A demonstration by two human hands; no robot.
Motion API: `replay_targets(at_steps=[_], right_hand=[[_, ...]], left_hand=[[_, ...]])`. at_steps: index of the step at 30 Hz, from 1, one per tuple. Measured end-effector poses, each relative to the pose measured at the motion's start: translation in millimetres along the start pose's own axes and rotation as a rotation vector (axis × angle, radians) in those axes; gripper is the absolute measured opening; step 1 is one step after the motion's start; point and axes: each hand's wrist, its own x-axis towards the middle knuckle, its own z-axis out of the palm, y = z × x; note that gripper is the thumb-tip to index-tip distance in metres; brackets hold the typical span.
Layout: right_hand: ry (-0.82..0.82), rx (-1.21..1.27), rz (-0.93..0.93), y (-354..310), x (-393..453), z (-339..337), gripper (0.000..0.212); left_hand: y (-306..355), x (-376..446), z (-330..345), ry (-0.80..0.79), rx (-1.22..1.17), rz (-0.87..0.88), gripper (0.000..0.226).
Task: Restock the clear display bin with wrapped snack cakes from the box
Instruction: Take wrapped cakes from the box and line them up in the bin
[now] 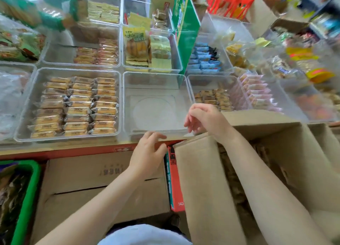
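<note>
An empty clear display bin [128, 104] sits in the front row of the shelf, straight ahead. Right of it and lower, an open cardboard box [287, 152] holds wrapped snack cakes [233, 178], blurred and dark inside. My left hand [147, 152] rests at the bin's near rim, fingers curled and apart, holding nothing. My right hand [204, 118] hovers over the bin's near right corner, above the box's left flap [198, 171], fingers spread and empty.
A bin of yellow wrapped cakes [73, 106] stands left of the empty one; more filled bins [213, 97] lie right and behind. A tall green carton [185, 27] stands behind. Closed cardboard boxes [103, 180] and a green basket [27, 198] sit below the shelf edge.
</note>
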Motion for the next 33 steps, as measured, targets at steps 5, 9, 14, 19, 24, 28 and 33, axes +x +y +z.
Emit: replay_targets(at_steps=[5,9,14,19,24,28,33], right_hand=[[0.243,0.088,0.130,61.5,-52.7,-75.5,0.028],[0.257,-0.168,0.301,137.9,-52.7,-101.8,0.027],[0.096,-0.341,0.390,234.1,-9.4,-97.9,0.021],[0.076,-0.297,0.559,299.1,25.1,-56.9,0.065],[0.229,-0.192,0.581,311.9,32.8,-37.8,0.078],[0.224,-0.227,0.557,301.5,25.6,-47.7,0.064],[-0.073,-0.085,0.530,264.6,-7.8,-92.0,0.057]], left_hand=[[74.0,-6.2,93.0,-0.193,-0.256,-0.059,0.081],[91.7,-1.9,136.1,-0.142,-0.330,-0.157,0.094],[80.7,-0.2,144.9,-0.062,-0.378,-0.095,0.072],[96.7,0.0,144.7,-0.054,-0.397,-0.134,0.068],[97.2,2.2,145.8,-0.054,-0.406,-0.146,0.066],[96.2,1.0,146.1,-0.029,-0.439,-0.124,0.070],[88.8,0.1,148.2,-0.055,-0.476,-0.122,0.072]])
